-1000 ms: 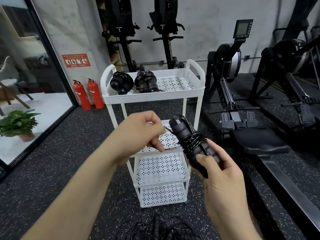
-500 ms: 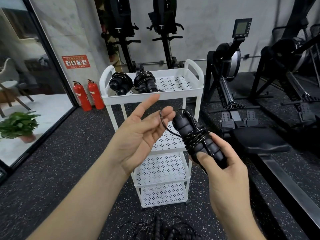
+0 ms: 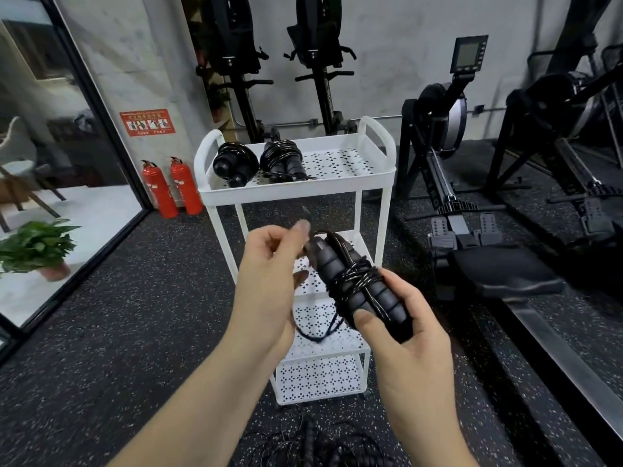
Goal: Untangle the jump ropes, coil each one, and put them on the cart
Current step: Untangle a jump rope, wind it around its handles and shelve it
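Our right grip [image 3: 404,335] is wrapped round the near end of the jump rope [image 3: 357,284]. The thumb presses over the two black handles, which lie side by side with cord wound across their middle. Our left grip [image 3: 269,281], just beside it, has its fingers curled, with the forefinger up at the handles' far tips. It seems to pinch the loose cord [image 3: 317,335] there, but that spot is blurred, so this is our judgement, not something plainly seen. A slack loop of that cord hangs below and between the two grips.

Beyond both grips stands the cart [image 3: 296,193]. On its top shelf, well ahead of the left grip, lie two coiled ropes [image 3: 236,163]. Beneath our wrists, on the floor, lies a tangled pile [image 3: 313,443].

We think the winding is the weak point, since nothing shows the end tucked in. If the left grip lets go too soon, the stiff cord could spring back and the turns would loosen. The hanging loop is the second worry. As we lift the bundle toward the top shelf, it could catch on a cart shelf edge or post just past our grips and drag turns off. And if the right thumb eases, the handles may slide apart inside the wrap.
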Available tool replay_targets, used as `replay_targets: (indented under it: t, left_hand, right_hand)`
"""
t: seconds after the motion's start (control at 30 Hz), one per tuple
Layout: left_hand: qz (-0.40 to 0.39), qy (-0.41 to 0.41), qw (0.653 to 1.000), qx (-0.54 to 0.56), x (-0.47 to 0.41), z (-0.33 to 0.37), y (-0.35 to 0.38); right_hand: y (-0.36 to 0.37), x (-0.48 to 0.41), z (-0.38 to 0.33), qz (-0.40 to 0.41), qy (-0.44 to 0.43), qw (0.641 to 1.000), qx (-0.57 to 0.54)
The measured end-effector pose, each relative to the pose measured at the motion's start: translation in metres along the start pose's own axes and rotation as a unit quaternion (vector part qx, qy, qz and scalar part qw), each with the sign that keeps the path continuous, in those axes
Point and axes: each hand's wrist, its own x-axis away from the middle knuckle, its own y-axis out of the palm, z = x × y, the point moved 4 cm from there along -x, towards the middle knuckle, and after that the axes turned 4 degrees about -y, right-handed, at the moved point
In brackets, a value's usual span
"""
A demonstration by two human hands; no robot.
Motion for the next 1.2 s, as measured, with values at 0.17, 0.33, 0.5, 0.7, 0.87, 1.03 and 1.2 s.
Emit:
replay_targets:
  t: [0.17, 0.33, 0.5, 0.7, 0.87, 1.03, 1.2]
  left_hand:
    - [-0.035, -0.105, 0.994, 0.008, 0.007, -0.014, 0.009]
    - [-0.039, -0.109, 0.992, 0.044, -0.001, -0.009, -0.003]
    - [-0.148, -0.082, 0.985, -0.041, -0.004, -0.01, -0.02]
    - [-0.297, -0.098, 0.933, -0.179, 0.009, -0.033, -0.025]
    - [-0.38, -0.098, 0.883, -0.259, 0.021, -0.039, -0.033]
    - [-0.382, -0.055, 0.901, -0.197, 0.017, -0.011, -0.051]
    - [-0.32, 0.008, 0.926, -0.2, 0.016, 0.036, -0.045]
  right_hand:
    - [-0.006, -0.005, -0.001, 0.04, 0.001, 0.999, -0.015]
    - [-0.013, -0.012, 0.002, 0.055, 0.018, 0.997, -0.052]
    - [-0.023, -0.019, 0.005, 0.073, 0.024, 0.995, -0.069]
    - [-0.022, -0.021, 0.002, 0.075, 0.037, 0.991, -0.106]
    - [-0.031, -0.027, -0.003, 0.084, 0.008, 0.995, -0.061]
    - [-0.053, -0.037, 0.003, 0.069, -0.022, 0.978, 0.194]
    - [-0.042, -0.038, 0.026, -0.098, -0.012, 0.935, 0.339]
